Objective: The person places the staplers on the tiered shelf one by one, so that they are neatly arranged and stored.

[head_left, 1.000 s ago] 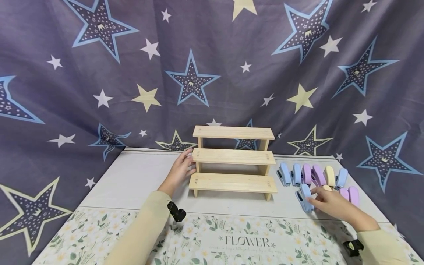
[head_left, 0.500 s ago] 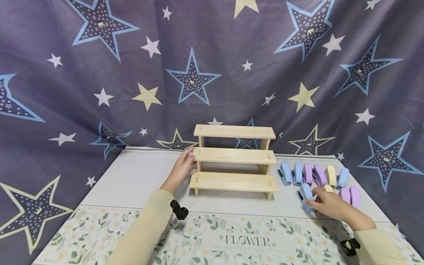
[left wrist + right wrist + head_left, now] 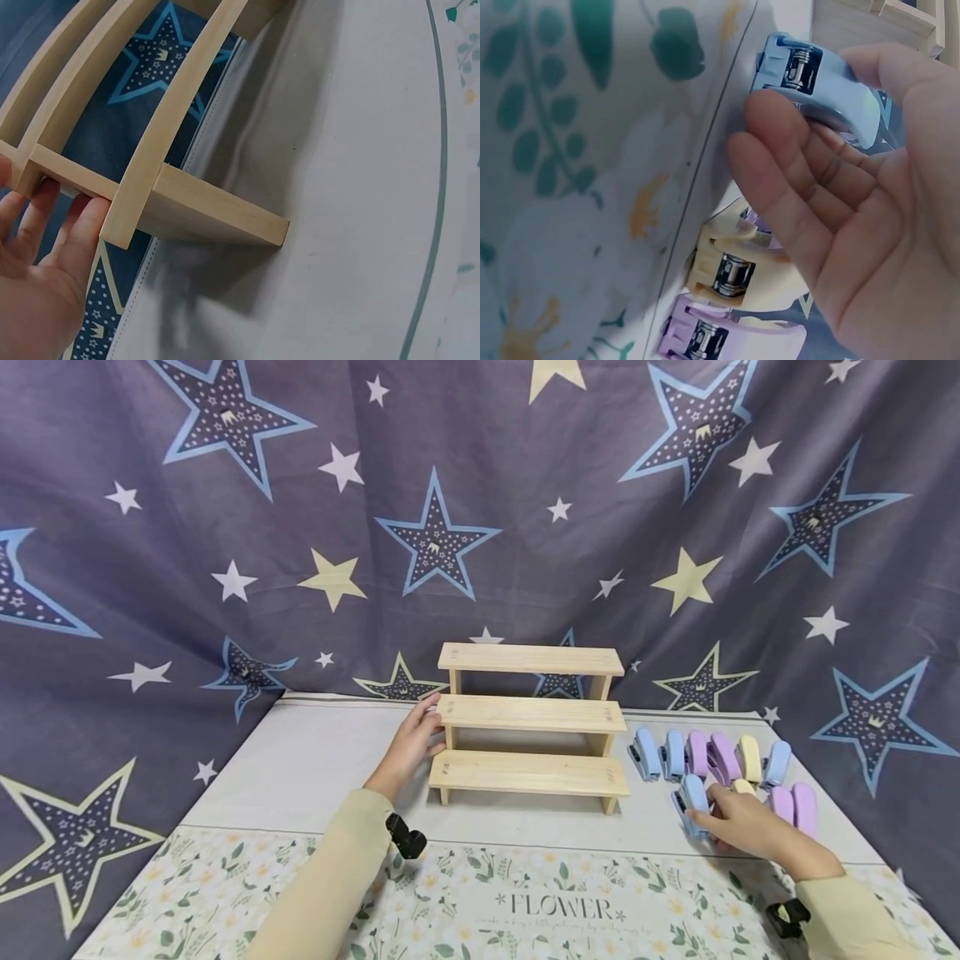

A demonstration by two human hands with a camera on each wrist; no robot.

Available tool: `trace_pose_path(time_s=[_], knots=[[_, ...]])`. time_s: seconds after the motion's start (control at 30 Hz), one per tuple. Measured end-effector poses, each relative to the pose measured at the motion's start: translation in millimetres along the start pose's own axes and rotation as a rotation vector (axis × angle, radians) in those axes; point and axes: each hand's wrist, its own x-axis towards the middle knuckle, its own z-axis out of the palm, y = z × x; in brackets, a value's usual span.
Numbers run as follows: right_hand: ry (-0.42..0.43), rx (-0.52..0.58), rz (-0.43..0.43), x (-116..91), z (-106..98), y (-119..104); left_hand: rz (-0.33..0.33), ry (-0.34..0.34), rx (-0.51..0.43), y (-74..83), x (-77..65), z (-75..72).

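A light-wood three-step display stand [image 3: 531,772] stands at the middle back in the head view. My left hand [image 3: 408,747] is at its left side; in the left wrist view, slightly bent fingertips [image 3: 94,214] touch the stand's side upright. At right, my right hand [image 3: 746,821] holds a light blue mini stapler [image 3: 692,802] from its right side. The right wrist view shows the blue stapler [image 3: 814,82] between thumb and fingers, its metal spring exposed at the hinge end. A yellow stapler [image 3: 739,274] and a purple stapler [image 3: 727,334] lie close by.
Several more staplers in blue, purple [image 3: 722,757] and yellow [image 3: 748,758] stand in a row right of the stand. Two purple ones [image 3: 805,808] are beyond my right hand. A star-print curtain [image 3: 480,510] hangs behind the white table [image 3: 300,777], with a floral mat [image 3: 555,906] in front.
My right thumb has shifted slightly left, farther over the near end of the blue stapler, which stays about where it was. The left hand stays at the stand's side.
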Motion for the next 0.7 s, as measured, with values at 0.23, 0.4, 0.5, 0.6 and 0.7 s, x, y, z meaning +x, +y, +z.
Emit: trace_pose_path(time_s=[0.23,0.4,0.5,0.6,0.7], knots=[[0.032,0.014,-0.023,1,-6,-3,0.006,-0.019,-0.015,-1.3,0.1,-1.0],[0.057,0.006,-0.043,3,-14,-9,0.006,-0.025,-0.014,-0.3,0.0,-0.9],[0.063,0.015,-0.054,3,-21,-15,0.001,-0.027,-0.004,0.3,-0.1,-0.9],[0.086,0.013,-0.088,5,-28,-24,0.001,-0.033,0.005,0.3,0.3,-1.1],[0.113,0.01,-0.123,8,-33,-33,0.003,-0.035,0.008,-0.3,1.2,-1.2]])
